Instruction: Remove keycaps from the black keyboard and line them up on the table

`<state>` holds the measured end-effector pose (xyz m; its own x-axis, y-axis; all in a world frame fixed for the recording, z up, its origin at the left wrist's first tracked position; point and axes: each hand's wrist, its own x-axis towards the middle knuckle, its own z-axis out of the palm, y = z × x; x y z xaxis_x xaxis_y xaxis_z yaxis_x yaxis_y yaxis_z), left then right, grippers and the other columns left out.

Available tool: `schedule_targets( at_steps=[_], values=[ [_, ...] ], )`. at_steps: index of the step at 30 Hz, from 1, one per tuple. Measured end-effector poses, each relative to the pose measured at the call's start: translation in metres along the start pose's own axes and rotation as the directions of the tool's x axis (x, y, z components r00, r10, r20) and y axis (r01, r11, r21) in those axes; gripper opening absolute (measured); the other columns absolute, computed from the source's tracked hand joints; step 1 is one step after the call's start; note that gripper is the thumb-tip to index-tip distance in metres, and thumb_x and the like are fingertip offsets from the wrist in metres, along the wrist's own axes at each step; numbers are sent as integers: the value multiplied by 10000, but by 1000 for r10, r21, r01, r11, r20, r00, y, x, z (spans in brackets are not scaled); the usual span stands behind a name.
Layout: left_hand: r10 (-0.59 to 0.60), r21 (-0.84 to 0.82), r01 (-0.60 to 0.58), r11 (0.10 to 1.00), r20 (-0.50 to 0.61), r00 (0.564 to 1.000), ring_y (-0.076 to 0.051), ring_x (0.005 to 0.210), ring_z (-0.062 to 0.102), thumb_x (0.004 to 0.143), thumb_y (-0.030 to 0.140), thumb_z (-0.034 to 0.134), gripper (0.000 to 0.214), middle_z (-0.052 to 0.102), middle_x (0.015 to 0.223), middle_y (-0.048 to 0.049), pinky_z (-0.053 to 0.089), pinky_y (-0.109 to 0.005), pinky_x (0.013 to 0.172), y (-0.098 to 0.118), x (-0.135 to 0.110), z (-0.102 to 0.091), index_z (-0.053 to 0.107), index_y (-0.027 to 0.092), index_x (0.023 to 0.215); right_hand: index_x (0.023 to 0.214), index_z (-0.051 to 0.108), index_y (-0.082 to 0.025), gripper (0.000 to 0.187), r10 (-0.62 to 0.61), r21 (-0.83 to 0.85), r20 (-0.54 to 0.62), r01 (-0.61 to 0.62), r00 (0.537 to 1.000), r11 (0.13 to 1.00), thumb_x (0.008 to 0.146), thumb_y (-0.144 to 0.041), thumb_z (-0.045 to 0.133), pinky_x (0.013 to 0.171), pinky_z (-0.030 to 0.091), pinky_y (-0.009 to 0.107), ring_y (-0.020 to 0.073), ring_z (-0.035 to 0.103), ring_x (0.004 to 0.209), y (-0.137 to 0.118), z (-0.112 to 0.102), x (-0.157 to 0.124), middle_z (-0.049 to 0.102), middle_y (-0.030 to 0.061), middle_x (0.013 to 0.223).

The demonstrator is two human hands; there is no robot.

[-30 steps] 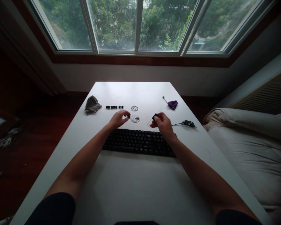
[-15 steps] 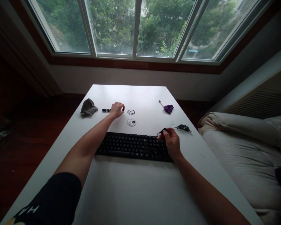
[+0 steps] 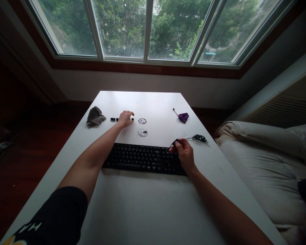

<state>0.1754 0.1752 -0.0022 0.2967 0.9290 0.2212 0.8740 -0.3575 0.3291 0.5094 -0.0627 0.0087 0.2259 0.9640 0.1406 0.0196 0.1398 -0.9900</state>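
Observation:
My left hand (image 3: 126, 118) hovers over a row of small black keycaps (image 3: 113, 119) on the white table, its fingers stretched out and apart. One keycap (image 3: 132, 119) shows just right of the fingers, and the hand covers the middle of the row. Thumb and fingers of my right hand (image 3: 185, 153) pinch a small black piece (image 3: 176, 142) that looks like the handle of a keycap puller. Thin pale wires (image 3: 184, 135) stick out beyond that hand. Under it lies the right end of a black keyboard (image 3: 142, 158), partly covered by the wrist.
Two round, shiny discs (image 3: 142, 132) lie behind the keyboard. A grey cloth (image 3: 95, 117) sits at the left edge. To the right are a purple cloth item (image 3: 183, 117), a thin stick (image 3: 175, 111) and a coiled black cable (image 3: 199, 137). A sofa (image 3: 265, 163) stands beside the table.
My left hand has drawn slightly left, and its fingers have opened away from the rightmost keycap, which now lies in plain sight. My right hand keeps its pinch, almost unmoved.

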Motion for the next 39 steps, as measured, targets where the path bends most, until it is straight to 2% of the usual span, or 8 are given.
schedule_targets(
  at_steps=[5,10,15,18,21,24,27,39],
  values=[
    [48,-42,-52,998,-90,995,-312,1311,462,879,250,640,284,617,1313,-96,392,-498,1115,16,-17,-11,662,229,1162,948,567,-221,281,-5,-18,29,6,1000,1000,918,-483,663,624,573,297,177,704,619,-2,3,-1,693,-10,727],
    [153,-115,-167,979,-120,981,-292,1236,533,920,287,607,307,621,1316,-87,462,-475,1047,40,-59,-28,637,236,1221,939,597,-220,306,-19,-54,121,26,993,998,924,-523,640,639,580,313,184,700,661,-8,12,-1,700,11,769],
    [239,-231,-222,947,49,970,-250,1131,630,930,349,611,432,651,1294,-87,517,-405,969,64,-105,-43,582,236,1346,973,646,-211,278,-56,-146,274,99,960,984,920,-485,654,674,583,312,194,715,760,-14,30,8,716,35,861],
    [328,-288,-260,922,218,919,-217,1026,677,935,379,608,341,713,1184,-52,529,-350,926,76,-125,-44,664,251,1246,996,659,-210,254,-80,-155,356,143,931,978,925,-453,642,695,590,321,199,722,793,-20,47,19,731,43,905],
    [336,-269,-266,926,260,905,-213,1010,687,927,393,616,291,738,1139,-35,524,-322,912,83,-139,-43,716,266,1170,1025,665,-213,214,-122,-177,416,212,901,961,928,-400,631,707,580,312,188,719,789,-26,66,30,742,33,891],
    [293,-206,-243,948,265,919,-225,990,691,916,406,622,270,750,1099,-37,524,-317,859,86,-146,-41,744,270,1115,988,682,-220,158,-157,-277,473,315,867,908,923,-354,627,723,559,299,176,702,787,-27,82,39,744,18,845],
    [280,-188,-235,954,271,921,-220,957,695,909,394,623,251,756,1060,-34,523,-311,825,87,-147,-40,753,269,1084,971,689,-227,125,-145,-354,473,339,869,872,928,-323,622,710,548,288,168,700,767,-20,94,44,744,11,821],
    [293,-251,-232,940,239,926,-200,899,692,891,396,662,237,754,1018,-23,523,-292,800,93,-147,-34,738,255,1066,994,653,-203,148,11,-289,419,122,908,950,934,-335,620,626,567,266,174,737,658,3,102,51,730,15,729]
  ],
)
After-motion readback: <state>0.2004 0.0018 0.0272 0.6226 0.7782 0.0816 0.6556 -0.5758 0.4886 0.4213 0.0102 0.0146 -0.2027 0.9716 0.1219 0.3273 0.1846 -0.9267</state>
